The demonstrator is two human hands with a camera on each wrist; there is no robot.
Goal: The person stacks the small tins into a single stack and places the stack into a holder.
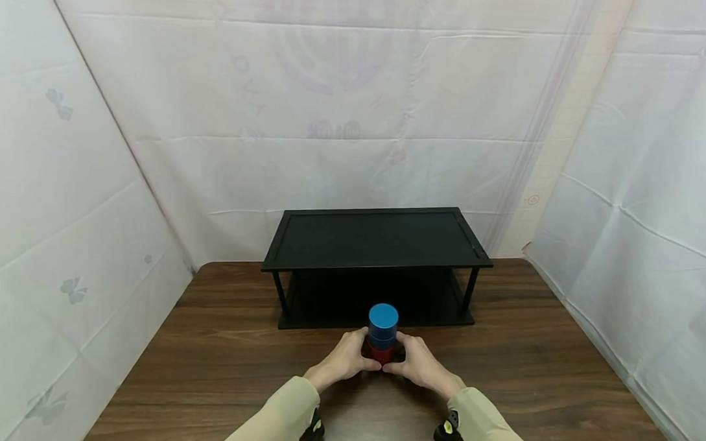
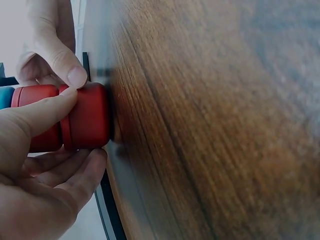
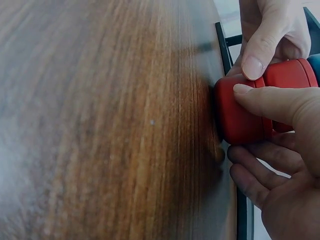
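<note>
A stack of small round tins stands upright on the wooden table, blue tin [image 1: 383,317] on top and red below. Two red tins show in the wrist views: the lower red tin [image 2: 91,117] sits at the tabletop, the upper red tin [image 3: 287,74] above it. My left hand [image 1: 347,355] holds the stack from the left, thumb in front and fingers around the far side. From the right, my right hand [image 1: 419,361] grips it the same way. Both thumbs touch the lower red tin, their tips close together. The fingers partly hide the tins' sides.
Just behind the stack stands a black two-level rack [image 1: 377,239], its lower shelf [image 1: 327,312] near the tins. The brown wooden table [image 1: 217,355] extends to both sides. Pale curtains [image 1: 326,117] hang behind and along the left and right.
</note>
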